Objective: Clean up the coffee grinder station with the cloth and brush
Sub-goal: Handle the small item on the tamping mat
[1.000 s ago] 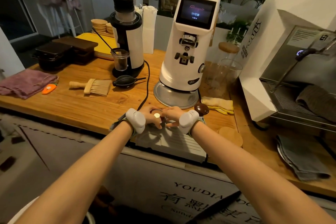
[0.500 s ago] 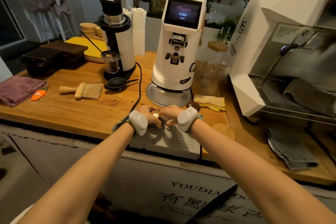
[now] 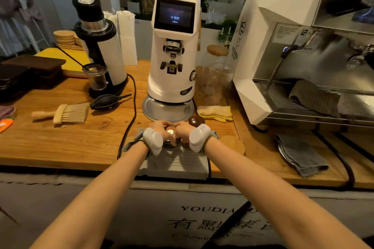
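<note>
- Left hand (image 3: 162, 130) and right hand (image 3: 183, 130) meet at the near edge of the wooden desk (image 3: 60, 143), fingers curled in a grip round a small dark round object with a pale centre (image 3: 171, 134), above a grey ridged mat (image 3: 178, 162).
- White coffee grinder (image 3: 174, 46) stands just behind the hands; black grinder (image 3: 99, 46) further left, a clear cup (image 3: 96, 77) with dark grounds at its foot.
- Wooden brush (image 3: 62, 114) lies left beside a black air blower (image 3: 107, 103).
- Yellow cloth (image 3: 215, 112) lies right of the white grinder's base; grey cloth (image 3: 301, 153) further right.
- Espresso machine (image 3: 315, 62) far right.
</note>
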Tool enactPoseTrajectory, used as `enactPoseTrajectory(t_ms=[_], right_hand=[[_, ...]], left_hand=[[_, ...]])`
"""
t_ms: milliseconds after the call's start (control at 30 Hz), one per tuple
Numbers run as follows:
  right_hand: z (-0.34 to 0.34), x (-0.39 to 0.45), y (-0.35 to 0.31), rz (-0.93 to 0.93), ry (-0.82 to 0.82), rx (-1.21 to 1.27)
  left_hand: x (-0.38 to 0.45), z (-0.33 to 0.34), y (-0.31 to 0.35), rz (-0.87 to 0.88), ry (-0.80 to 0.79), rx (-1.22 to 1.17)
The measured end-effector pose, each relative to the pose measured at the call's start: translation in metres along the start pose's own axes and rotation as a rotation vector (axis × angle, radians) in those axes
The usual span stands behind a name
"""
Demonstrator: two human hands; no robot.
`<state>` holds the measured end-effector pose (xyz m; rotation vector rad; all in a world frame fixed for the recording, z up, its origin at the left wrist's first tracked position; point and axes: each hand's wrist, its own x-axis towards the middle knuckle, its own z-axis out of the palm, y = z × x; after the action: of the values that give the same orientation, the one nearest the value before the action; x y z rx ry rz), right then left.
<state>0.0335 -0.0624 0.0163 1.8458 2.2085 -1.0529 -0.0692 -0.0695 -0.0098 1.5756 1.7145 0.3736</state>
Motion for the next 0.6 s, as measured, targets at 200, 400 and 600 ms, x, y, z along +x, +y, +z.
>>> enactPoseTrajectory(t_ms=[200, 400, 600], right_hand=[[0.015, 0.009, 0.017, 0.025, 0.142, 0.315], [0.013, 0.014, 0.007, 0.095, 0.054, 0.150], [0.015, 0.017, 0.011, 0.091, 0.107, 0.246]], left_hand=[[0.002, -0.006, 0.002, 0.004, -0.050, 0.078], [0.000, -0.008, 0.000, 0.007, -0.073, 0.113], [-0.003, -0.006, -0.001, -0.012, -0.068, 0.093]])
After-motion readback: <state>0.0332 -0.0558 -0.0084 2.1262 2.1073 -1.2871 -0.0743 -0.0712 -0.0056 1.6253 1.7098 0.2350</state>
